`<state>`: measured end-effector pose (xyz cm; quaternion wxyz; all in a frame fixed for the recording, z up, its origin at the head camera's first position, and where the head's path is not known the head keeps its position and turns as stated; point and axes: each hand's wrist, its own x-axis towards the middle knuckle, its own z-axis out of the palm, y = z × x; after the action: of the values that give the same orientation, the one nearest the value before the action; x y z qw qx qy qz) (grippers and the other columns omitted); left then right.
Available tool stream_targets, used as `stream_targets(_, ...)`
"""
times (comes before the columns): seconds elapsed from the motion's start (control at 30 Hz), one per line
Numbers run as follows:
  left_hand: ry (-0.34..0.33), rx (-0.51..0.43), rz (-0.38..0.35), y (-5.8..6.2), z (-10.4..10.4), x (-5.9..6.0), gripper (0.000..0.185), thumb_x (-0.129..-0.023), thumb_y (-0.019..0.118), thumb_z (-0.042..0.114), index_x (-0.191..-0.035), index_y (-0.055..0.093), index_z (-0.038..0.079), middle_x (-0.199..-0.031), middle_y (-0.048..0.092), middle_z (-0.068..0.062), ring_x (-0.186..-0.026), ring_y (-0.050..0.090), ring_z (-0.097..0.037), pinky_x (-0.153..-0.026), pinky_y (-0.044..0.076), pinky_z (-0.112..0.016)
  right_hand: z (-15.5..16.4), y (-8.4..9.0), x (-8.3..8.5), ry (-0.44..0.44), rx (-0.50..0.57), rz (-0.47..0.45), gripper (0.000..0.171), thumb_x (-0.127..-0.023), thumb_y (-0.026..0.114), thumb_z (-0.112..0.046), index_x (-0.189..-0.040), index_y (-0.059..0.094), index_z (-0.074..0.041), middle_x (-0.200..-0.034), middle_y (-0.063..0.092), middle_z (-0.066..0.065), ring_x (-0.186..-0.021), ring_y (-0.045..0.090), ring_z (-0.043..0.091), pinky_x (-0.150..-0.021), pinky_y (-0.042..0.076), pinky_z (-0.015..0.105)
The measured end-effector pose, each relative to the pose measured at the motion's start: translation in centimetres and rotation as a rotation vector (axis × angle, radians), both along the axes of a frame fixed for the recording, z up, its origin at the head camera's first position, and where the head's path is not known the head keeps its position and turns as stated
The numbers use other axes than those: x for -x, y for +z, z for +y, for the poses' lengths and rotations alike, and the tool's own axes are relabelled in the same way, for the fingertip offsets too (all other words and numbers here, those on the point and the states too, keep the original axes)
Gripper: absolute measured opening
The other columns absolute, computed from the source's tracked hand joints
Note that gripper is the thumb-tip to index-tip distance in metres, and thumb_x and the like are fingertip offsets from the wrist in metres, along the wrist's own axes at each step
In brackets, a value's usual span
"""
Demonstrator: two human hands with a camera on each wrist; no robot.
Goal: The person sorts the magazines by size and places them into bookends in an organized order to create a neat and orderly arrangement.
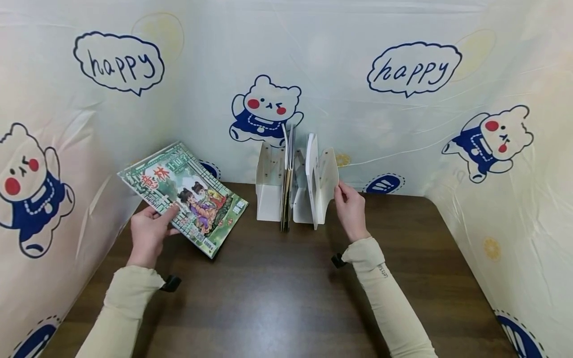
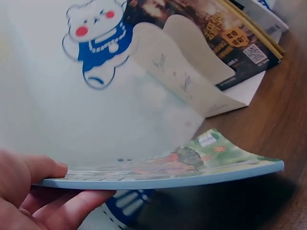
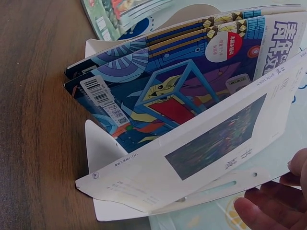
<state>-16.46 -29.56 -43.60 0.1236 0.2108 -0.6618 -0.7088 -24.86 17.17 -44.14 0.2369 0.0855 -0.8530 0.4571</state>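
A dark brown wooden table (image 1: 277, 298) fills the lower frame, and at its upper centre, against the bear-printed backdrop, a cream-white book stand (image 1: 268, 191) stands on it holding several upright magazines (image 1: 287, 184).

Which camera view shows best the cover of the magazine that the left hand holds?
The head view: the magazine shows its whole illustrated cover, gripped at one corner by the left hand. The left wrist view sees it nearly edge-on, mostly its pale blue edge. The right wrist view catches only a corner at the top.
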Motion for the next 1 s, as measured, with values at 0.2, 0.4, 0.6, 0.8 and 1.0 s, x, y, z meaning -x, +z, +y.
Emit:
stream_targets(0.2, -0.018, 0.278, 0.022, 1.6, 1.5, -0.5, 0.043, -0.096, 0.076, 0.021, -0.127, 0.066, -0.007, -0.078, 0.07, 0.018, -0.062, 0.072, -0.004, -0.055, 0.06, -0.026, 0.0, -0.1, 0.0, -0.006, -0.008, -0.006, 0.033, -0.107, 0.059, -0.014, -0.134, 0.068, 0.003, -0.116, 0.074, 0.023, -0.089, 0.071, 0.032, -0.072, 0.059, 0.045)
stream_targets(0.4, -0.012, 0.472, 0.067, 3.0, 3.0, -1.4, 0.039, -0.096, 0.076, 0.026, -0.119, 0.073, -0.005, -0.079, 0.07, 0.015, -0.063, 0.069, -0.001, -0.055, 0.06, -0.026, 0.0, -0.2, 0.0, -0.003, -0.002, -0.004, 0.031, -0.106, 0.06, -0.011, -0.133, 0.068, 0.003, -0.116, 0.074, 0.022, -0.089, 0.071, 0.031, -0.072, 0.059, 0.044)
stream_targets(0.6, -0.024, 0.571, 0.093, 4.1, 4.1, -2.2, 0.034, -0.097, 0.073, 0.025, -0.115, 0.076, -0.004, -0.087, 0.078, -0.01, -0.058, 0.067, 0.0, -0.051, 0.058, -0.022, 0.0, -0.3, 0.2, -0.004, -0.006, 0.013, 0.031, -0.106, 0.06, -0.01, -0.132, 0.068, 0.003, -0.112, 0.074, 0.023, -0.086, 0.071, 0.032, -0.071, 0.059, 0.044)
stream_targets(0.8, -0.03, 0.616, 0.121, 5.1, 5.1, -3.1, 0.034, -0.098, 0.071, 0.023, -0.117, 0.075, -0.004, -0.102, 0.075, -0.027, -0.061, 0.064, 0.006, -0.051, 0.057, -0.02, 0.0, -0.2, 0.1, -0.011, -0.007, 0.0, 0.032, -0.106, 0.06, -0.013, -0.133, 0.068, 0.002, -0.111, 0.075, 0.021, -0.083, 0.07, 0.029, -0.069, 0.058, 0.04)
stream_targets(1.0, -0.017, 0.68, 0.184, 5.8, 6.0, -3.8, 0.031, -0.098, 0.071, 0.024, -0.11, 0.077, -0.004, -0.096, 0.077, -0.025, -0.058, 0.062, 0.007, -0.048, 0.053, -0.016, 0.0, -0.2, 0.2, -0.013, -0.004, 0.015, 0.031, -0.106, 0.06, -0.013, -0.132, 0.069, 0.002, -0.112, 0.075, 0.021, -0.085, 0.07, 0.03, -0.069, 0.057, 0.039)
